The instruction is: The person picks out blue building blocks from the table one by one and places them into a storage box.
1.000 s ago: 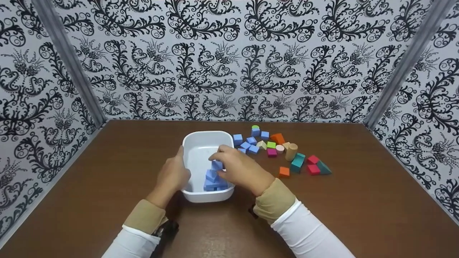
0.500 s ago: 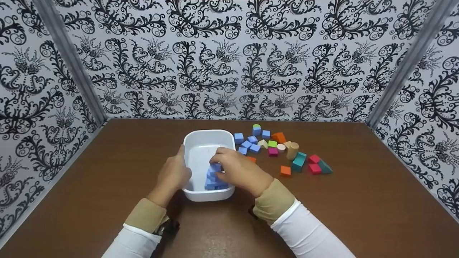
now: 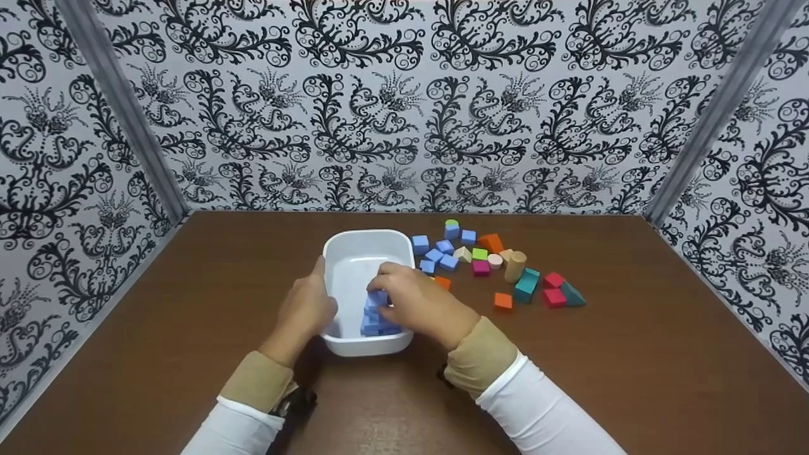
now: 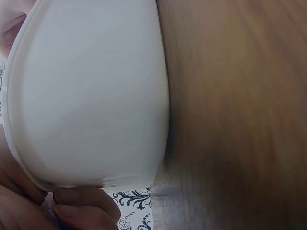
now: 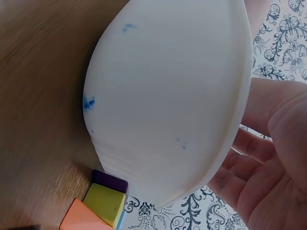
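Note:
A white plastic tub (image 3: 354,347) stands on the brown table, a pile of light blue blocks (image 3: 373,325) in its near right corner. My left hand (image 3: 306,306) grips the left rim; in the left wrist view its curled fingers (image 4: 86,208) show at the tub wall. Reaching over the right side, my right hand (image 3: 420,300) pinches a light blue block (image 3: 377,298) at the top of the pile. In the right wrist view the right hand (image 5: 268,167) goes over the rim, and the tub wall hides its fingertips and the block.
To the right of the tub lie loose blue cubes (image 3: 448,262), a wooden cylinder (image 3: 516,266), a teal block (image 3: 526,285), red blocks (image 3: 554,297) and an orange block (image 3: 503,301). A yellow block (image 5: 104,203) sits near the tub's outer wall. Patterned walls (image 3: 404,114) enclose the table.
The right hand has brought its blue block slightly lower, onto the pile. An orange block that it covered now shows behind the hand. The left hand stays on the rim.

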Available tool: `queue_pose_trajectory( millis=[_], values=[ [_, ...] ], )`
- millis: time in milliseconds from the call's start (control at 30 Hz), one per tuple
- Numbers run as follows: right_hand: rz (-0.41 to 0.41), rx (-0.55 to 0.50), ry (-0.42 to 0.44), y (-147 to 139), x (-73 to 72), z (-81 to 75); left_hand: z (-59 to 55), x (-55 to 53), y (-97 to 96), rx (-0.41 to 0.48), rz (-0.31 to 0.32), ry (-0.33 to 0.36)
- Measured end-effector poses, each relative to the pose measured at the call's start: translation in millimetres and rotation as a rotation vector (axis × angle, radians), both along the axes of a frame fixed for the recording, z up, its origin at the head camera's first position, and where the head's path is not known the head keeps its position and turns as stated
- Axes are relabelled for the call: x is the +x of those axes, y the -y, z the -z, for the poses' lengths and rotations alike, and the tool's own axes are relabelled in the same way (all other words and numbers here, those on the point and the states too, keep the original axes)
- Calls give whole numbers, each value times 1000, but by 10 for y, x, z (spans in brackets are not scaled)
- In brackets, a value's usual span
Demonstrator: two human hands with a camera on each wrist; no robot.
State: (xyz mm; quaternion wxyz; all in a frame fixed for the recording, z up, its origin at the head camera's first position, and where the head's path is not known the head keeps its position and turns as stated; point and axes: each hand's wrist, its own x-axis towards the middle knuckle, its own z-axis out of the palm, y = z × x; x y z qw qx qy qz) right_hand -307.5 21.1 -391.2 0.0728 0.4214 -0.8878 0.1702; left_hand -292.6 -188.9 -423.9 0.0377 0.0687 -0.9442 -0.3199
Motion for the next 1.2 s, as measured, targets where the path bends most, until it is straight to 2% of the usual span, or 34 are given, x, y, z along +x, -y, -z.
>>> queue_pose_trajectory(
  millis=[133,467,667,867,1033,1200],
  values=[
    [-6,-21,31,-2,2,-14,-8,-5,-5,0,1,0],
    [-4,-25,14,-24,-11,-19,-22,-12,-13,-11,-6,12],
    [1,-26,32,-26,-9,-26,-6,-4,-3,-5,4,-7],
    [0,-47,33,-85,-20,-72,-8,6,-4,-40,8,-20],
    [65,-69,30,-211,-95,-153,-10,13,-4,-45,6,-17],
    [128,-129,11,-411,-258,-196,-9,13,-13,-37,1,-18]
  ],
)
